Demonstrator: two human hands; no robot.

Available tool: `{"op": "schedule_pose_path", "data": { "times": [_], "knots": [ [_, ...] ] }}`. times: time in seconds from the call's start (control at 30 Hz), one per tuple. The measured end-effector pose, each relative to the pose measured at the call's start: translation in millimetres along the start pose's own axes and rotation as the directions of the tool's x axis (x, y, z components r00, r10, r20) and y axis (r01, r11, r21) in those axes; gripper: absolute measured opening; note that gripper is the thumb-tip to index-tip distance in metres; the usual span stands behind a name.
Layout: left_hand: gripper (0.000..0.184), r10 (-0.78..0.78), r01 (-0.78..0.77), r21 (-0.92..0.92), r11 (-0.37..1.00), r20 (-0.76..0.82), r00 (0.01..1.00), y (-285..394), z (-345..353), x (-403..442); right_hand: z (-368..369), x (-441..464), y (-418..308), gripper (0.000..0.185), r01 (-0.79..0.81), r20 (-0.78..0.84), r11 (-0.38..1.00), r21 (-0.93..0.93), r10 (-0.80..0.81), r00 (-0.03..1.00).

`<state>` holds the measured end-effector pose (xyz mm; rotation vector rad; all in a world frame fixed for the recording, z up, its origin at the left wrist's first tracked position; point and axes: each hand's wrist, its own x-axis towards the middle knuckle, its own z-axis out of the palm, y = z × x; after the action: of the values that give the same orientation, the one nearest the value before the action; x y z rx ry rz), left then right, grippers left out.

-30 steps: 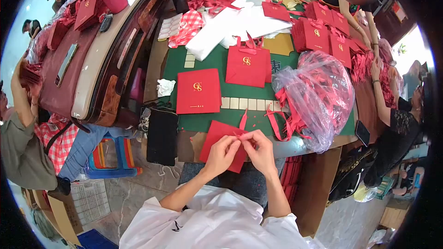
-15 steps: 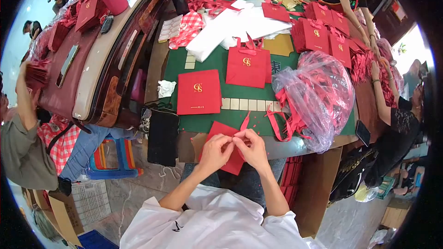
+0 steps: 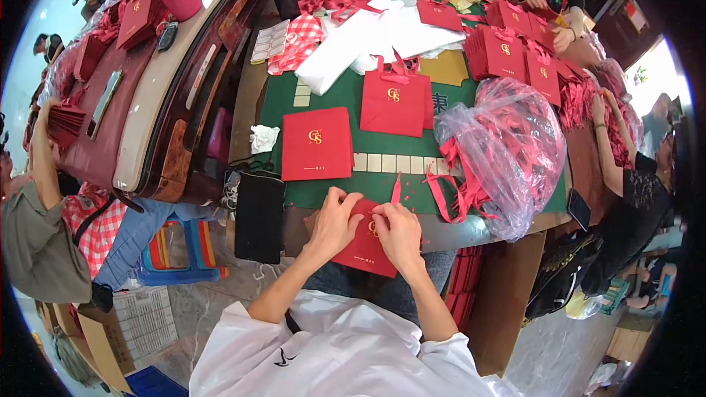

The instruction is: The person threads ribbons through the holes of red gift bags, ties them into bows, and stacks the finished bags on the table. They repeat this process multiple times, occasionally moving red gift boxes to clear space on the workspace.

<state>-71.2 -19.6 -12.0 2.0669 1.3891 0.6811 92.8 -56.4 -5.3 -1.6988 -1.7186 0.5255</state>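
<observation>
A red paper gift bag (image 3: 365, 255) with a gold logo lies flat at the table's near edge, above my lap. My left hand (image 3: 334, 226) grips its left upper side, thumb and fingers near the edge. Across its upper right part, my right hand (image 3: 398, 237) is closed on the bag and covers some of the logo. A red ribbon end (image 3: 396, 190) sticks up just beyond my right hand. Farther up lie a stack of flat red bags (image 3: 318, 151) and a standing red bag (image 3: 393, 106) with ribbon handles.
A clear plastic sack of red ribbons (image 3: 515, 154) is at my right, a phone (image 3: 579, 208) past it. White sheets (image 3: 360, 44) and stacked bags (image 3: 504, 62) fill the back. A black pouch (image 3: 259, 217) lies left. Other people work on both sides.
My hands have parted from a fingertip pinch and moved onto the bag's sides. The bag now shows its logo face. A person at the back right has drawn their arms back.
</observation>
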Motion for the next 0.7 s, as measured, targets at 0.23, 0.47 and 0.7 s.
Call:
{"op": "schedule_pose_path", "data": {
  "times": [0.23,0.47,0.7],
  "knots": [
    [0.039,0.169,-0.172,0.129,0.977,0.034,0.985,9,-24,5,7,-2,-7,0.008,0.044,-0.056,0.999,0.027,-0.042,0.998],
    [0.037,0.136,-0.142,0.057,0.988,0.100,0.986,1,-24,6,18,-3,-9,0.008,0.039,-0.066,0.999,0.038,-0.036,0.997],
    [0.036,0.128,-0.140,0.065,0.988,0.156,0.979,-4,-22,5,26,-4,-8,0.009,0.033,-0.065,0.999,-0.032,-0.035,0.997]
  ]
}}
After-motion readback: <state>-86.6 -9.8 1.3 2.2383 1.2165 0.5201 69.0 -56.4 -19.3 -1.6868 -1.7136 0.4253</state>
